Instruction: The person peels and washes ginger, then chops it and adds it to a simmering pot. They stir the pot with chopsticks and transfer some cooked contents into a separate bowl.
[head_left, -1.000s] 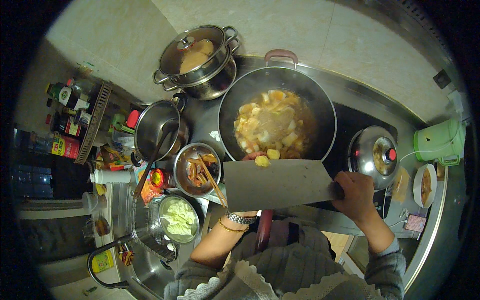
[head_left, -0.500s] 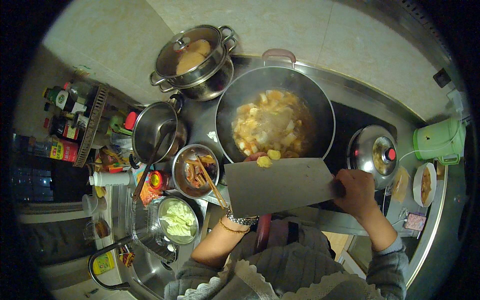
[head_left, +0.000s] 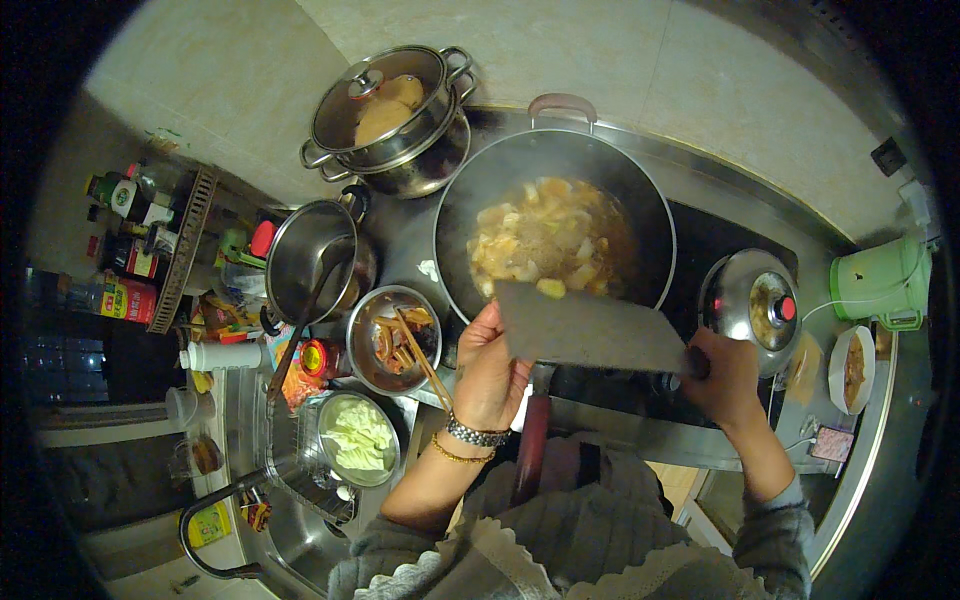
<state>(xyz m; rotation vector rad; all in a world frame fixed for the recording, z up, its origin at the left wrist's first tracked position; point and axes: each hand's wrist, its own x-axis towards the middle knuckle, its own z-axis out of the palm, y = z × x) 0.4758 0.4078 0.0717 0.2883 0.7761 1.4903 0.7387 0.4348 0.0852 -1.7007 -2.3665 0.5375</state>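
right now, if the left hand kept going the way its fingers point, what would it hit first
The left hand points up-picture against the cleaver blade, so it would likely meet the wok's near rim, then the stew. Depth is unclear from above.

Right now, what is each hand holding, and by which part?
The right hand has its grip on the cleaver at the handle end. The left hand lies open against the blade's flat, not gripping it.

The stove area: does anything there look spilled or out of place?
A small pale scrap lies on the stovetop left of the wok, like a stray food piece. Nothing else stands out.
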